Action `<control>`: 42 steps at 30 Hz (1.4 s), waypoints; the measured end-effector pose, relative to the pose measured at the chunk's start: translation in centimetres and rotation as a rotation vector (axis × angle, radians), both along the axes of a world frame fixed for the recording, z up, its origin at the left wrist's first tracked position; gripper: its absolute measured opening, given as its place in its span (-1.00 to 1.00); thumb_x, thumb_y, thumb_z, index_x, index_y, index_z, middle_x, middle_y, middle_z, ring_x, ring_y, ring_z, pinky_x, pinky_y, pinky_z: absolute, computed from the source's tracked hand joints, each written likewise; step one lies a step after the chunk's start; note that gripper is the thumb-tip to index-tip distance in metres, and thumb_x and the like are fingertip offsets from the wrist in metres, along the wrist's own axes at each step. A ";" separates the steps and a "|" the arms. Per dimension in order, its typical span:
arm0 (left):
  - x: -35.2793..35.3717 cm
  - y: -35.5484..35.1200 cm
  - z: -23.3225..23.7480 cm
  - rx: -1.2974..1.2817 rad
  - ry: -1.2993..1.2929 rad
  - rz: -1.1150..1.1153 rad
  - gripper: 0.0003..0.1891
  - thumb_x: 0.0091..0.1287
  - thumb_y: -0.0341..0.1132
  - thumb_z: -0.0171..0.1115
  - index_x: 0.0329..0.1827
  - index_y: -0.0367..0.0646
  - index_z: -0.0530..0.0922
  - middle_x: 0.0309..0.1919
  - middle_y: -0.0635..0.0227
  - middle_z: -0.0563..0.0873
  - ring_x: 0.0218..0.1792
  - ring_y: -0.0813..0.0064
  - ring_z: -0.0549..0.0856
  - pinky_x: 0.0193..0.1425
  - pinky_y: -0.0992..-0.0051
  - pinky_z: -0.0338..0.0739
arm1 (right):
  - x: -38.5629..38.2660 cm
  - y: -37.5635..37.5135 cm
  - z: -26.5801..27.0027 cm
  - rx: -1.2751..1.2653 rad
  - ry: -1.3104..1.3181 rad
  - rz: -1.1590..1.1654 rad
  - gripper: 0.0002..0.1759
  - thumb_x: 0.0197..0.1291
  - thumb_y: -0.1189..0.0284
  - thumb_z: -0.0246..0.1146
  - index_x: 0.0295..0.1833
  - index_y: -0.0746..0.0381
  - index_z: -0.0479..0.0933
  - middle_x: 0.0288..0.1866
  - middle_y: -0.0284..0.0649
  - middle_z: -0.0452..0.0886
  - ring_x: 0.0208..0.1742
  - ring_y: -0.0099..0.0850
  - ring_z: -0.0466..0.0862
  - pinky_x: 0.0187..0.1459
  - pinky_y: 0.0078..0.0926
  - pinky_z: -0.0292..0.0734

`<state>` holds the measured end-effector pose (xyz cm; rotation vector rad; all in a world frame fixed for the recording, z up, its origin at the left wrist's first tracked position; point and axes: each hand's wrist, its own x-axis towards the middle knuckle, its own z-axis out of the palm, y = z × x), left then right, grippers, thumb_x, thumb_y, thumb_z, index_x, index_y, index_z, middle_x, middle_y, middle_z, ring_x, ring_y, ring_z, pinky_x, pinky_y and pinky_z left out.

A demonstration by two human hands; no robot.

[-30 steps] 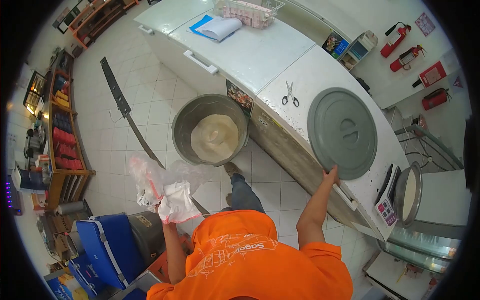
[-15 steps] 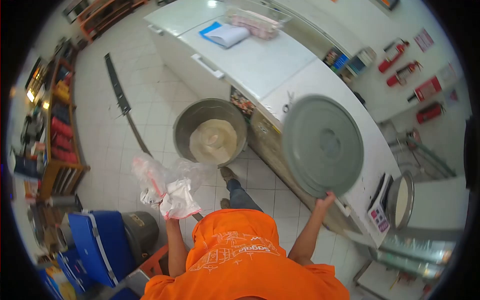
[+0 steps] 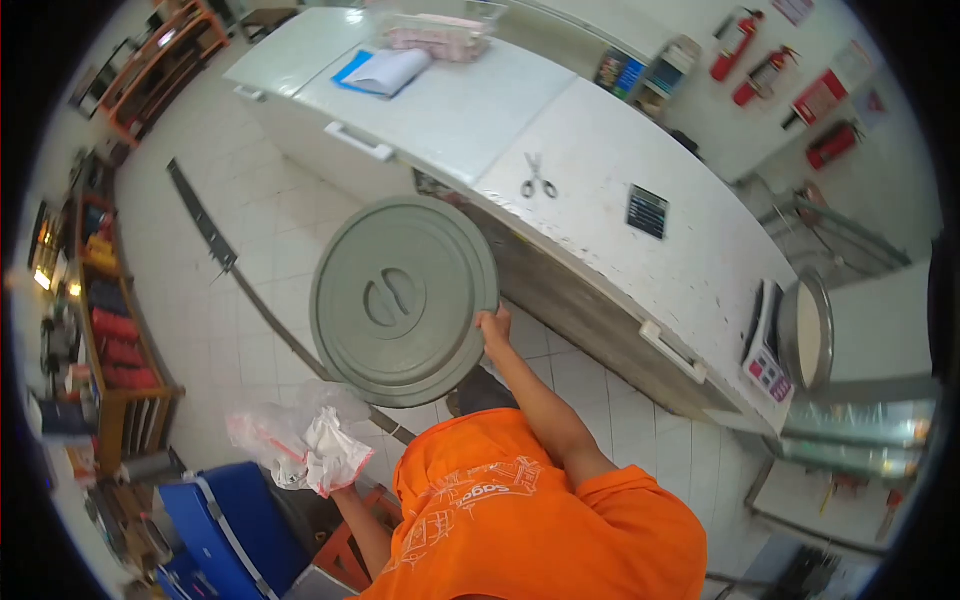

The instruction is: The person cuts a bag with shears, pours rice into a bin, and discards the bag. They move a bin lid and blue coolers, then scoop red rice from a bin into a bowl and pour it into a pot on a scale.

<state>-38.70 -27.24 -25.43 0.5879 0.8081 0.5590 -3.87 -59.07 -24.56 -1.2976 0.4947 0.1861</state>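
Observation:
My right hand [image 3: 494, 327] is closed on the rim of a round grey-green bin lid [image 3: 440, 345], gripping its right edge. The lid's top, with a moulded handle in the centre, faces me. It hides the tub of pale powder on the floor behind it. My left hand [image 3: 345, 494], low on the left, is closed on a bunch of crumpled clear and white plastic bags [image 3: 330, 445] with red edges. The bags cover most of its fingers.
A white chest freezer [image 3: 590, 150] runs along the right, bearing scissors [image 3: 538, 178], a notebook [image 3: 390, 72], a clear container [image 3: 435, 38], a scale [image 3: 768, 365] and a metal bowl [image 3: 808, 335]. A blue cooler [image 3: 225, 530] stands lower left. A dark strip [image 3: 265, 310] crosses the tiled floor.
My right hand has carried the lid left from over the freezer to over the tub, which it now covers from view. My left hand still holds the bags, slightly lower. The view has shifted.

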 end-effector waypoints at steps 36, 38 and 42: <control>10.5 -0.6 -5.7 0.139 0.695 0.163 -0.68 0.32 -0.18 0.11 0.02 -0.17 0.55 -0.26 0.27 0.69 -0.27 0.37 0.71 -0.23 0.31 0.62 | 29.2 9.5 -28.1 -1.014 0.382 0.628 -0.30 0.34 0.15 0.09 0.35 0.51 0.22 0.38 0.25 0.27 0.36 0.15 0.34 0.32 -0.07 0.32; 11.4 -0.4 -5.1 -0.002 0.601 0.257 -0.68 0.30 -0.20 0.14 0.02 -0.19 0.55 -0.27 0.27 0.69 -0.29 0.37 0.71 -0.24 0.32 0.63 | 31.1 8.4 -33.2 -0.880 0.397 0.741 -0.31 0.41 0.13 -0.01 0.36 0.53 0.20 0.44 0.28 0.20 0.41 0.14 0.29 0.34 -0.10 0.27; 12.8 0.6 -3.9 -0.142 0.492 0.382 -0.67 0.26 -0.23 0.20 0.03 -0.22 0.56 -0.29 0.26 0.69 -0.34 0.35 0.72 -0.25 0.34 0.65 | 32.8 10.2 -30.6 -0.902 0.346 0.780 -0.28 0.42 0.11 -0.05 0.40 0.54 0.14 0.48 0.27 0.14 0.46 0.11 0.23 0.38 -0.16 0.22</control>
